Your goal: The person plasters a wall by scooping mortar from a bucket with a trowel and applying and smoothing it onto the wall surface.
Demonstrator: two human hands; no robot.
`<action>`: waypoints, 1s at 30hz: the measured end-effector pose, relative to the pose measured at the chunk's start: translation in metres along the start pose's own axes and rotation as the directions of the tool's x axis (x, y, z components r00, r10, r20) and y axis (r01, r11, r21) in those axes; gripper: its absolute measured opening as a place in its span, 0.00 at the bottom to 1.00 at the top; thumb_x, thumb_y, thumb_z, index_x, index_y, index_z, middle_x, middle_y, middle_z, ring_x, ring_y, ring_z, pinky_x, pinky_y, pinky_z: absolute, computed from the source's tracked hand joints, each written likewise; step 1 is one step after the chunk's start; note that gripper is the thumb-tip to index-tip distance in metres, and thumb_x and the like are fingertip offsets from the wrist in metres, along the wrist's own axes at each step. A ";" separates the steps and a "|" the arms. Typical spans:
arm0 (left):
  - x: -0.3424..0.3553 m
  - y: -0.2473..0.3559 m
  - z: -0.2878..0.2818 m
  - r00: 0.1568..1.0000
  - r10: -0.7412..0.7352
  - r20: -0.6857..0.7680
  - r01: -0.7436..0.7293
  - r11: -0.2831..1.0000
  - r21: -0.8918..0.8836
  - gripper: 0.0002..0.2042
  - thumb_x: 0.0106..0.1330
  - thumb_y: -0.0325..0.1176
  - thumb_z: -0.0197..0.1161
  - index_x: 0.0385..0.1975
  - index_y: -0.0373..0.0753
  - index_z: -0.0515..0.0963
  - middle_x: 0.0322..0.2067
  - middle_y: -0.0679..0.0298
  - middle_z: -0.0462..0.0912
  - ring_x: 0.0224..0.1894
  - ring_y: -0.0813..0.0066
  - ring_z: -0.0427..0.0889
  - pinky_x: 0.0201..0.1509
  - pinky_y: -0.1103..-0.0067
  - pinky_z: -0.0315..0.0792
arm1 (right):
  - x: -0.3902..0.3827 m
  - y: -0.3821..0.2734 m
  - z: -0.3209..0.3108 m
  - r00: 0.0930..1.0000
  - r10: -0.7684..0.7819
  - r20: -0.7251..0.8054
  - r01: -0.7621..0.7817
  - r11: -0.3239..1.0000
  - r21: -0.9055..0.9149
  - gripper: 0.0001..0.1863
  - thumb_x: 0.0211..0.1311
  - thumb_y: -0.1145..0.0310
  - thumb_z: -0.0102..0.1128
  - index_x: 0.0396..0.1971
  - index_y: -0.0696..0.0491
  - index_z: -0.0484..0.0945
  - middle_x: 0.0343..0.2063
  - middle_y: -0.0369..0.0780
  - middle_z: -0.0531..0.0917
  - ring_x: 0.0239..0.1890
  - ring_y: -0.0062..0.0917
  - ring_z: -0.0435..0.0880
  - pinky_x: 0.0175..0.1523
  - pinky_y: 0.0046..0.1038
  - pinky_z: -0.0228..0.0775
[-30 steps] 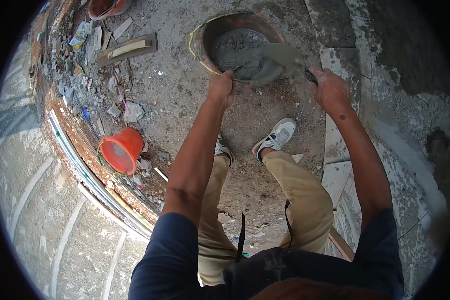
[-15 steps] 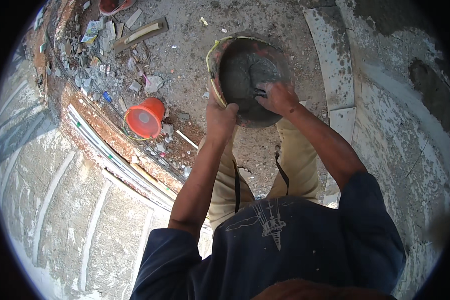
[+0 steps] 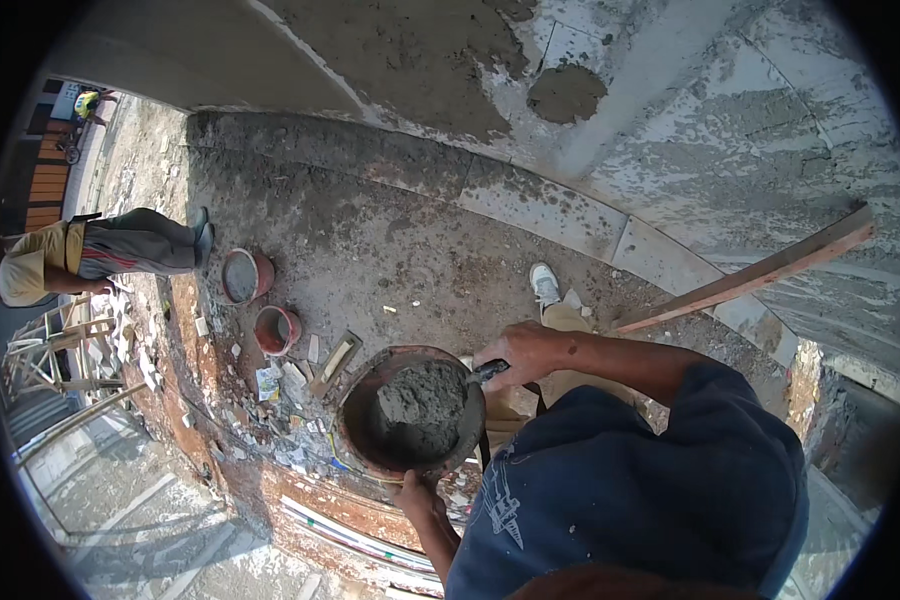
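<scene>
A round, mortar-smeared bucket (image 3: pixel 355 425) is held in front of my body, with a heap of wet grey mortar (image 3: pixel 422 400) inside. My left hand (image 3: pixel 417 497) is closed on its rim at the near side. At the right side of the rim, my right hand (image 3: pixel 520 354) grips the dark handle of a trowel (image 3: pixel 489 371). The trowel's blade cannot be made out against the mortar.
Two more buckets (image 3: pixel 242 277) (image 3: pixel 277 330) stand to the left; the farther holds grey material. Beyond them is a co-worker (image 3: pixel 135 245). A wooden plank (image 3: pixel 750 270) leans at the right wall. Rubble (image 3: pixel 295 400) and a wooden float (image 3: pixel 335 362) lie left of my bucket.
My view has swung left, bringing the co-worker and plank into sight. The bucket is now tilted differently, with the mortar heaped up. My right hand has come from inside the bucket to its rim.
</scene>
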State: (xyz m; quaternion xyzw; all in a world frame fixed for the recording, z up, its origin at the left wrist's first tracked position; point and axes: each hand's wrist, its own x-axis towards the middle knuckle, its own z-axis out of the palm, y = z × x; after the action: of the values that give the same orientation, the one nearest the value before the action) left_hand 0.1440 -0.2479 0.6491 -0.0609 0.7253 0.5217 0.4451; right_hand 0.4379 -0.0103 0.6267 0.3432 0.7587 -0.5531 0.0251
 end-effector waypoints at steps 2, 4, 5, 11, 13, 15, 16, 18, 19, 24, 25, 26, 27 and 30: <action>-0.009 0.000 0.001 0.995 0.025 -0.100 -0.020 0.999 0.049 0.43 0.56 0.13 0.51 0.76 0.40 0.50 0.62 0.46 0.68 0.55 0.50 0.79 0.49 0.58 0.85 | -0.027 0.037 -0.044 0.982 0.067 0.177 -0.101 0.976 0.191 0.24 0.63 0.50 0.66 0.52 0.50 0.83 0.31 0.40 0.87 0.31 0.29 0.86 0.39 0.33 0.78; -0.019 -0.008 0.016 0.989 0.091 -0.114 -0.095 0.995 -0.034 0.42 0.56 0.13 0.51 0.75 0.40 0.51 0.61 0.45 0.69 0.53 0.50 0.80 0.48 0.58 0.86 | -0.049 0.078 -0.110 0.954 0.106 0.279 -0.225 0.870 0.438 0.21 0.67 0.49 0.65 0.45 0.53 0.82 0.26 0.35 0.83 0.25 0.20 0.82 0.31 0.27 0.74; -0.025 -0.011 0.025 0.976 0.097 -0.197 -0.085 0.994 0.067 0.34 0.56 0.16 0.56 0.67 0.32 0.58 0.50 0.49 0.75 0.43 0.57 0.81 0.42 0.64 0.85 | -0.059 0.092 -0.146 0.935 0.118 0.335 -0.296 0.781 0.550 0.20 0.68 0.48 0.64 0.41 0.52 0.82 0.24 0.33 0.81 0.23 0.17 0.79 0.28 0.25 0.71; -0.030 -0.028 0.056 0.971 0.010 -0.238 0.043 0.976 0.214 0.13 0.58 0.25 0.62 0.42 0.25 0.78 0.35 0.55 0.81 0.33 0.70 0.79 0.35 0.73 0.78 | -0.195 0.091 -0.365 0.770 0.327 -0.547 -0.154 0.929 0.338 0.26 0.72 0.49 0.60 0.60 0.52 0.79 0.17 0.31 0.75 0.14 0.11 0.72 0.22 0.17 0.67; -0.007 -0.035 0.053 0.994 -0.055 -0.095 0.102 0.780 0.617 0.14 0.61 0.25 0.63 0.46 0.27 0.79 0.37 0.53 0.82 0.38 0.65 0.83 0.43 0.71 0.82 | -0.238 0.079 -0.368 0.818 0.216 -0.532 -0.117 0.970 0.214 0.28 0.72 0.48 0.60 0.61 0.52 0.78 0.17 0.31 0.75 0.15 0.11 0.73 0.23 0.18 0.67; 0.014 -0.056 0.055 0.989 -0.134 -0.060 0.145 0.835 0.531 0.14 0.61 0.25 0.63 0.46 0.28 0.78 0.37 0.56 0.83 0.37 0.67 0.83 0.41 0.74 0.80 | -0.261 0.077 -0.346 0.702 0.179 -0.690 -0.197 0.979 0.054 0.28 0.68 0.46 0.61 0.57 0.53 0.80 0.20 0.33 0.77 0.19 0.15 0.75 0.28 0.25 0.69; 0.023 -0.068 0.062 0.985 -0.172 0.012 0.148 0.878 0.455 0.14 0.61 0.26 0.64 0.45 0.29 0.77 0.36 0.58 0.83 0.37 0.70 0.82 0.39 0.76 0.79 | -0.258 0.084 -0.323 0.643 0.168 -0.747 -0.235 0.972 0.017 0.32 0.66 0.48 0.61 0.62 0.55 0.77 0.26 0.35 0.81 0.26 0.18 0.79 0.36 0.30 0.72; 0.028 -0.087 0.083 0.985 -0.158 0.071 0.115 0.902 0.417 0.14 0.61 0.26 0.64 0.45 0.30 0.76 0.36 0.58 0.83 0.36 0.70 0.83 0.39 0.76 0.79 | -0.236 0.109 -0.285 0.734 0.343 -0.587 -0.212 0.936 0.281 0.34 0.67 0.50 0.60 0.67 0.56 0.71 0.32 0.36 0.84 0.30 0.20 0.81 0.41 0.32 0.74; 0.024 -0.093 0.098 0.982 -0.127 0.138 0.068 0.927 0.369 0.13 0.61 0.26 0.64 0.45 0.30 0.75 0.36 0.58 0.83 0.36 0.70 0.83 0.38 0.75 0.80 | -0.222 0.126 -0.261 0.783 0.371 -0.499 -0.134 0.884 0.447 0.34 0.68 0.54 0.61 0.69 0.57 0.67 0.31 0.36 0.84 0.29 0.19 0.80 0.39 0.30 0.74; -0.033 -0.078 0.167 0.971 -0.239 0.020 0.229 0.948 0.223 0.19 0.60 0.19 0.60 0.52 0.36 0.71 0.38 0.61 0.81 0.34 0.65 0.83 0.39 0.69 0.85 | -0.127 0.242 -0.173 0.708 0.370 -0.602 -0.541 0.831 -0.126 0.23 0.62 0.62 0.65 0.56 0.51 0.77 0.35 0.49 0.87 0.36 0.41 0.88 0.44 0.42 0.79; -0.044 -0.075 0.178 0.975 -0.221 0.005 0.215 0.952 0.218 0.20 0.59 0.17 0.58 0.53 0.37 0.71 0.39 0.61 0.80 0.35 0.66 0.83 0.39 0.69 0.86 | -0.114 0.265 -0.168 0.715 0.299 -0.631 -0.489 0.860 -0.147 0.23 0.62 0.62 0.65 0.56 0.51 0.77 0.35 0.49 0.87 0.36 0.41 0.88 0.44 0.42 0.79; -0.049 -0.073 0.188 0.977 -0.212 -0.005 0.209 0.954 0.216 0.21 0.59 0.16 0.58 0.53 0.38 0.71 0.40 0.60 0.80 0.35 0.66 0.83 0.39 0.69 0.86 | -0.096 0.284 -0.166 0.682 0.392 -0.617 -0.573 0.810 -0.120 0.23 0.61 0.63 0.65 0.57 0.48 0.77 0.37 0.50 0.87 0.40 0.44 0.87 0.47 0.44 0.78; -0.052 -0.071 0.194 0.979 -0.204 -0.016 0.202 0.955 0.215 0.21 0.59 0.15 0.57 0.54 0.38 0.71 0.40 0.60 0.80 0.36 0.66 0.83 0.39 0.69 0.86 | -0.081 0.300 -0.168 0.633 0.467 -0.617 -0.652 0.752 -0.099 0.24 0.60 0.63 0.65 0.58 0.46 0.77 0.39 0.51 0.86 0.44 0.48 0.86 0.51 0.47 0.78; -0.053 -0.071 0.202 0.973 -0.155 0.171 0.158 0.988 -0.001 0.23 0.60 0.15 0.56 0.57 0.37 0.69 0.44 0.58 0.79 0.40 0.64 0.83 0.40 0.68 0.87 | -0.049 0.321 -0.198 0.560 0.472 -0.680 -0.724 0.678 -0.126 0.25 0.62 0.62 0.65 0.60 0.43 0.77 0.41 0.49 0.86 0.47 0.45 0.86 0.53 0.45 0.78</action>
State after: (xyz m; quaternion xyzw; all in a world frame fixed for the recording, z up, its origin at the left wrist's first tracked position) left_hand 0.3322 -0.1357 0.6244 -0.0763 0.6738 0.4935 0.5446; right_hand 0.7195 0.1842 0.4604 0.7279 0.6521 -0.2074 0.0438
